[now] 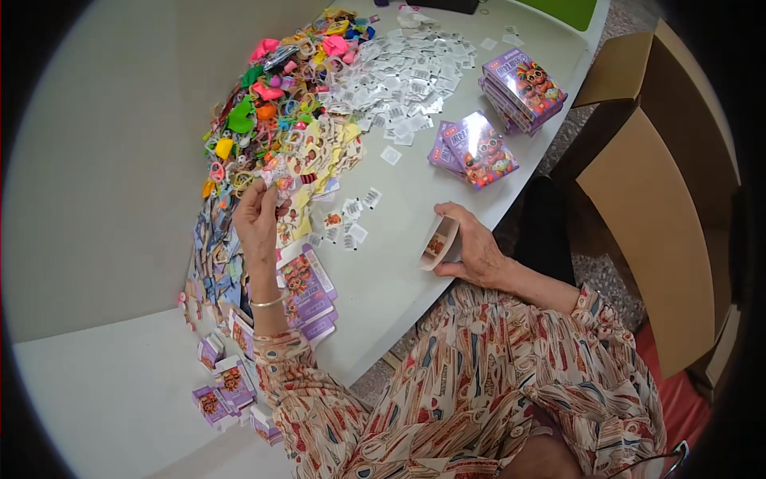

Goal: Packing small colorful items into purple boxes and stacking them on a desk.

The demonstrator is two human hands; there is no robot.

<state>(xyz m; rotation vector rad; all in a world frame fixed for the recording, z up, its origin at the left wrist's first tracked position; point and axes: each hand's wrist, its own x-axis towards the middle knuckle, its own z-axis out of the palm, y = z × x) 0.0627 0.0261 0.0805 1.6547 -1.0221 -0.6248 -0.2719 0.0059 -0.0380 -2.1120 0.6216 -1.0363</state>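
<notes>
My right hand (479, 254) grips a small open box (452, 236) by its sides, mouth tilted toward the left. Inside shows a little picture card (436, 244). Over the heap, my left hand (257, 211) has its fingers pinched together beside a small pink-and-white piece (275, 177); what lies between the fingertips is too small to make out. Around that hand spreads a pile of colourful small toys and trinkets (259, 112). Yellow-edged picture cards (319, 148) lie to its right, and blue-grey pieces (215, 239) lie below it.
White printed packets (407, 76) form a heap at the back. Purple boxes (523, 88) stand stacked on the right, with more boxes (479, 150) nearer. Flat purple cartons (307, 291) lie by my left forearm; small purple boxes (231, 379) sit lower left. An open cardboard carton (654, 231) stands right.
</notes>
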